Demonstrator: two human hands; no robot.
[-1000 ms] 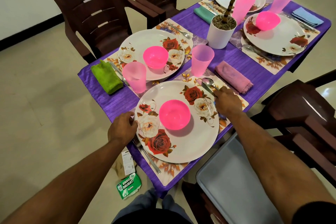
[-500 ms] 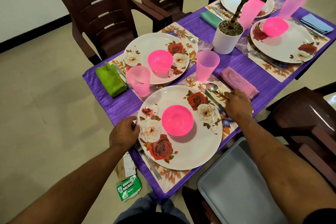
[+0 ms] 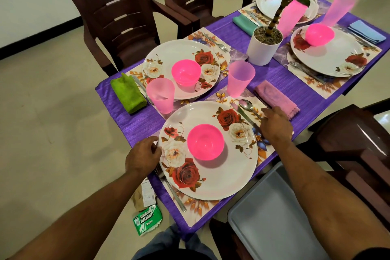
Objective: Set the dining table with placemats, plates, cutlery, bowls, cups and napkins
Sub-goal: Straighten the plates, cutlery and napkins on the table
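Head view: left hand [image 3: 143, 157] fingers curl against the near plate [image 3: 211, 175] rim, right hand [image 3: 276, 125] rests loosely beside the knife [image 3: 240, 112].

Readable print on one green packet only.
Lying on the floor below the tabletop's near edge, a torn green packet [image 3: 147, 220] printed in white capitals "UNBOX DELIGHT!", with the smaller word "bistro" underneath and a small square code mark at its left end. Just above it, against the hanging purple cloth, a brown paper bag [image 3: 141, 197] carrying a white label [image 3: 147, 192] with lines of print too small to read. No other legible text, numbers or signs anywhere else.
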